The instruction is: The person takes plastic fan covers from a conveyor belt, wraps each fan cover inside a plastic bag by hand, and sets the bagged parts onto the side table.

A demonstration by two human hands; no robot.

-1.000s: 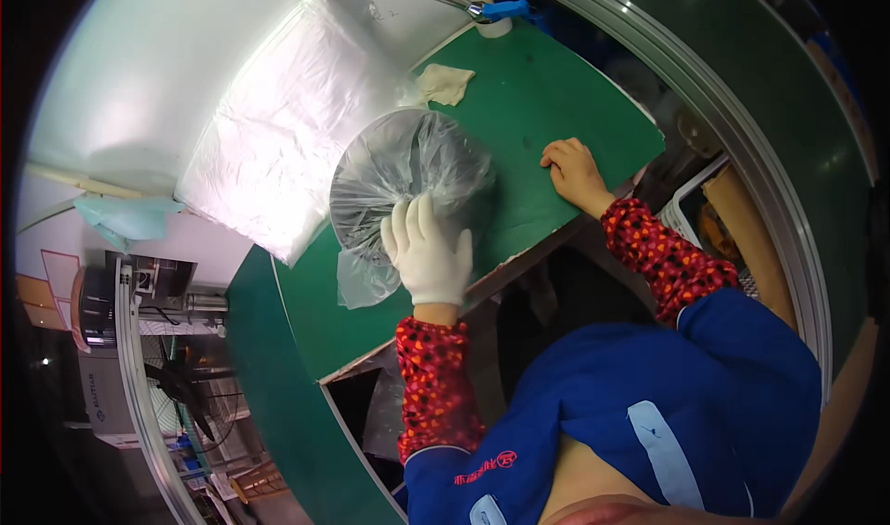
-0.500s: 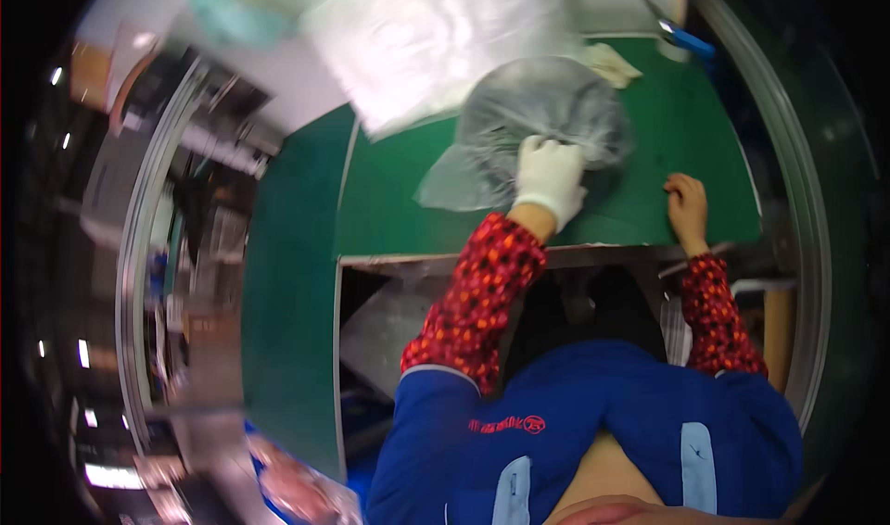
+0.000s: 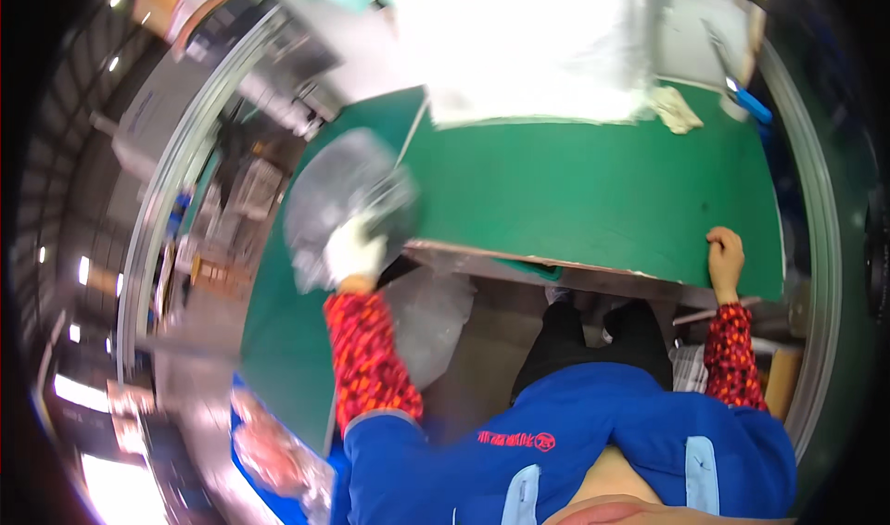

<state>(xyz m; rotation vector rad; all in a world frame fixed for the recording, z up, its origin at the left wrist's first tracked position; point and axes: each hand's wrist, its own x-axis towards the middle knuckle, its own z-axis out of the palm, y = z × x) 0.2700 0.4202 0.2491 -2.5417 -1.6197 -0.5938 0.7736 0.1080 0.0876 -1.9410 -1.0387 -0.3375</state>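
Note:
My left hand [image 3: 354, 250], in a white glove, grips a translucent grey plastic bag [image 3: 336, 173] over the left part of the green work table. Something is bunched inside the bag, but blur and the film hide what it is. At the right front edge of the table rests my bare right hand [image 3: 726, 258], its fingers curled in with nothing visible in them. The nearest thing to it is the bare green table surface [image 3: 593, 187].
White plastic sheets [image 3: 528, 48] lie at the back of the table. Beside them are a crumpled pale cloth [image 3: 675, 110] and a blue-handled tool [image 3: 753, 104]. A metal frame post [image 3: 816, 219] stands at the right. A blue crate [image 3: 269, 451] with plastic-wrapped pinkish things sits lower left.
My left hand has carried the bag leftward from the middle of the table to its left part. My right hand stays at the right edge. The view has shifted as well.

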